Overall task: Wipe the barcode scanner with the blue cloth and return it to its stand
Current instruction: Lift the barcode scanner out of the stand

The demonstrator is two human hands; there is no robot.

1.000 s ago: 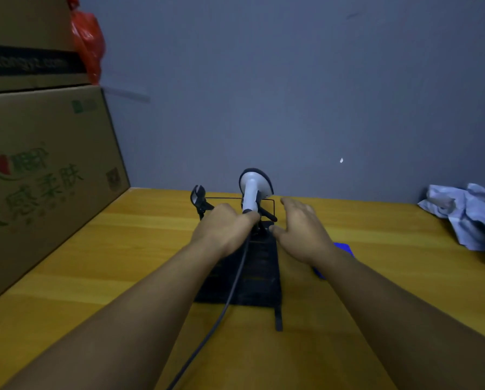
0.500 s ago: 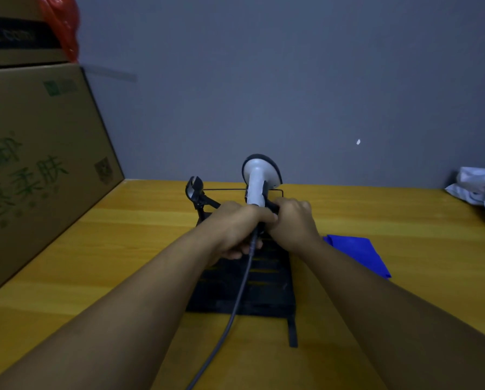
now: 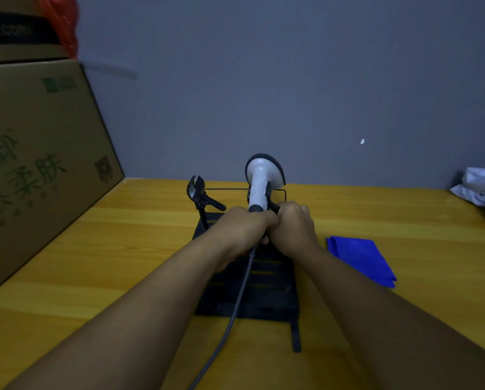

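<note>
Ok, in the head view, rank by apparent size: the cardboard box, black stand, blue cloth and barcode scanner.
1. cardboard box, by far, though cropped and near the camera.
2. black stand.
3-4. blue cloth and barcode scanner: unsure, the scanner's handle is hidden, so only its head shows.

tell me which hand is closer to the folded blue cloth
Right. The right hand is just left of the folded blue cloth; the left hand is farther left.

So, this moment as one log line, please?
left hand: grips barcode scanner handle | right hand: curled at stand | blue cloth: on table, untouched
</note>
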